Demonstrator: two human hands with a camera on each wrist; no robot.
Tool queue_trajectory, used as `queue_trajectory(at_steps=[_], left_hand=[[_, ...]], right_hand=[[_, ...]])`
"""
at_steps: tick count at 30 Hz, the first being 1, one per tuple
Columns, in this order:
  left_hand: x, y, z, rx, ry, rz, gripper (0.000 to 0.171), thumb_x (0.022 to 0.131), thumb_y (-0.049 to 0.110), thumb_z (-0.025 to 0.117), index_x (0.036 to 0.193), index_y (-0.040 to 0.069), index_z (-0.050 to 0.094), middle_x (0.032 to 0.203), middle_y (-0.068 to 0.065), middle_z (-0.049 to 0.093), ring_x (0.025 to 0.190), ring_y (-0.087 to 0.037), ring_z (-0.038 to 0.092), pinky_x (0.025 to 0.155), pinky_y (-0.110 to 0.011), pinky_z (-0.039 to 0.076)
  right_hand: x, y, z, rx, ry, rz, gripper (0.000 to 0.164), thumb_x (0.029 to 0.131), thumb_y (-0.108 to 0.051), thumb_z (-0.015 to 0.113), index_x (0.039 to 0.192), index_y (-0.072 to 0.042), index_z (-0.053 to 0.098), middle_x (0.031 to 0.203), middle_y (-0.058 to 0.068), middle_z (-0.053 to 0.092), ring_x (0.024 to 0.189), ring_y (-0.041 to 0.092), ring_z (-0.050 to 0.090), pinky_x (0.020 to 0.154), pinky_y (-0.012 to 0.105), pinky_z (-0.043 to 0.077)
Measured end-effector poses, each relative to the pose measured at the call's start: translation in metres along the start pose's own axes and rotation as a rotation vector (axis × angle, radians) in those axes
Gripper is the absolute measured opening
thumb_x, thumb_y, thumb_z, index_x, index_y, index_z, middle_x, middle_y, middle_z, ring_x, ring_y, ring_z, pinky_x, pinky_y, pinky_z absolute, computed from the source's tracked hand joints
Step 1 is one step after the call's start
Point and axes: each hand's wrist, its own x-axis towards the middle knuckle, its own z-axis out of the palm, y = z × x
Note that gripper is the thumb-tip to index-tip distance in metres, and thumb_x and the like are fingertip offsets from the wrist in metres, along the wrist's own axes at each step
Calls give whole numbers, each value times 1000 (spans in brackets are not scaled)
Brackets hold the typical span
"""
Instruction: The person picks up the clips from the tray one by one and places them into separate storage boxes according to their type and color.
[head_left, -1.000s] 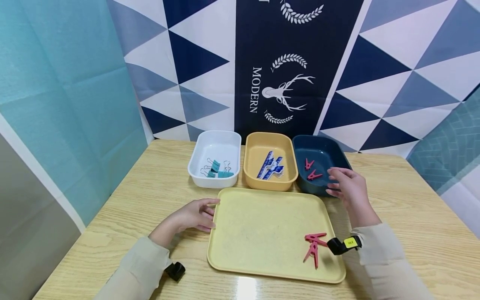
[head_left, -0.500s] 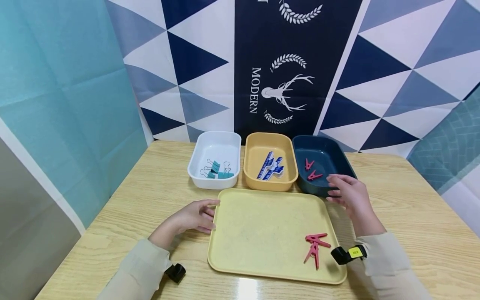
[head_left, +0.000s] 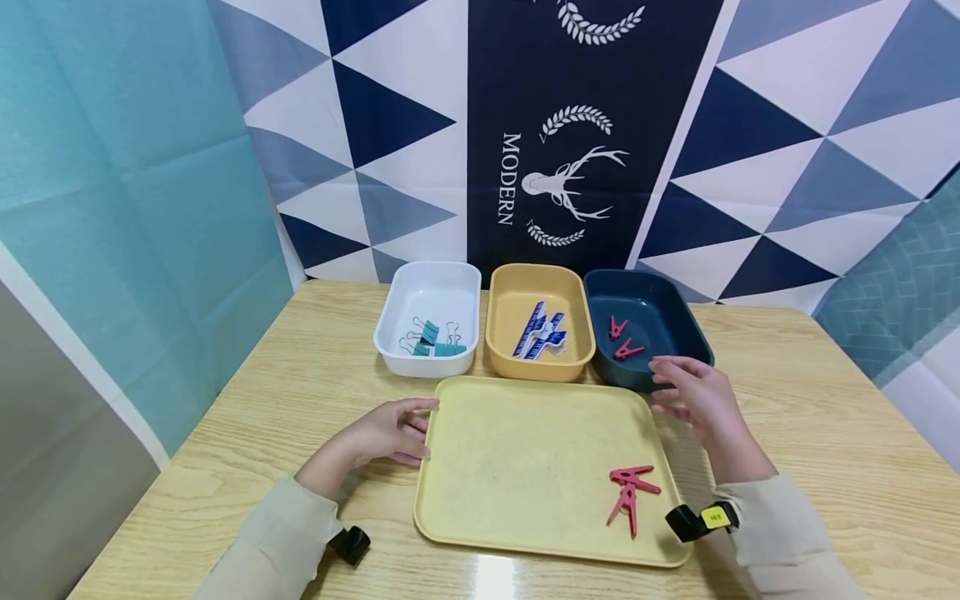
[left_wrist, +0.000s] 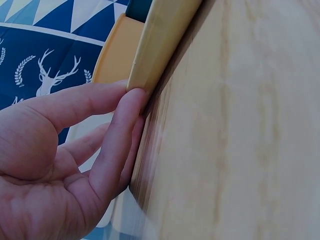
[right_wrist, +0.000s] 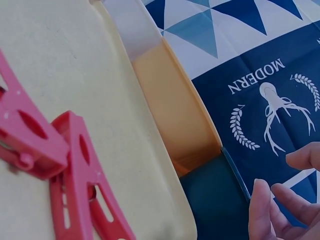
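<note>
A pale yellow tray [head_left: 525,467] lies on the table. Two red clothespins [head_left: 628,497] rest at its right side, one across the other. Fingertips of my left hand [head_left: 386,432] touch the tray's left rim; in the left wrist view the hand [left_wrist: 75,150] is against that rim, palm showing. My right hand [head_left: 701,400] hovers at the near right corner of the dark blue bin [head_left: 667,317], fingers loosely bent and apart, holding nothing. Inside that bin sit two red clothespins [head_left: 627,350]. In the right wrist view only fingertips [right_wrist: 260,205] of that hand appear.
Behind the tray, a white bin [head_left: 431,292] holds several teal binder clips [head_left: 450,349]. Beside it an orange-yellow bin [head_left: 525,287] contains blue-and-white clips [head_left: 546,337]. The wooden table [head_left: 300,358] ends at a patterned cloth backdrop [head_left: 405,125].
My right hand has drawn back slightly toward me, from beside the dark blue bin's right edge to its near corner. The left hand, tray and clothespins have stayed in place.
</note>
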Motion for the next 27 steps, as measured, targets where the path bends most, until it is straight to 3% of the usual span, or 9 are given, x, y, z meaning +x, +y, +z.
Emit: queue_trajectory(at_steps=[5, 12, 19, 27], left_hand=[[0, 0, 0, -4, -4, 4, 72, 77, -11, 67, 142, 3, 37, 107, -19, 47, 83, -23, 56, 71, -38, 58], [-1, 0, -1, 0, -7, 7, 73, 77, -11, 67, 142, 3, 37, 107, -19, 46, 83, -23, 56, 71, -38, 58], [-1, 1, 0, -3, -11, 11, 73, 78, -11, 67, 142, 2, 36, 107, -19, 46, 83, -23, 56, 71, -38, 58], [-2, 1, 0, -7, -16, 20, 73, 77, -12, 67, 141, 0, 35, 106, -19, 47, 83, -22, 56, 71, -38, 58]], right_hand=[[-2, 4, -1, -13, -19, -12, 25, 92, -36, 57, 106, -15, 60, 98, 0, 56, 73, 15, 61, 65, 30, 58], [-5, 9, -2, -53, -43, 0, 54, 93, -38, 55, 127, 3, 48, 97, -1, 56, 75, 15, 59, 67, 30, 58], [-10, 13, -4, -44, -75, 16, 53, 94, -34, 55, 128, 4, 46, 92, -6, 59, 75, 16, 60, 66, 30, 58], [-19, 18, -3, -58, -101, 37, 55, 95, -32, 52, 132, 7, 40, 97, -2, 59, 79, 17, 63, 66, 34, 58]])
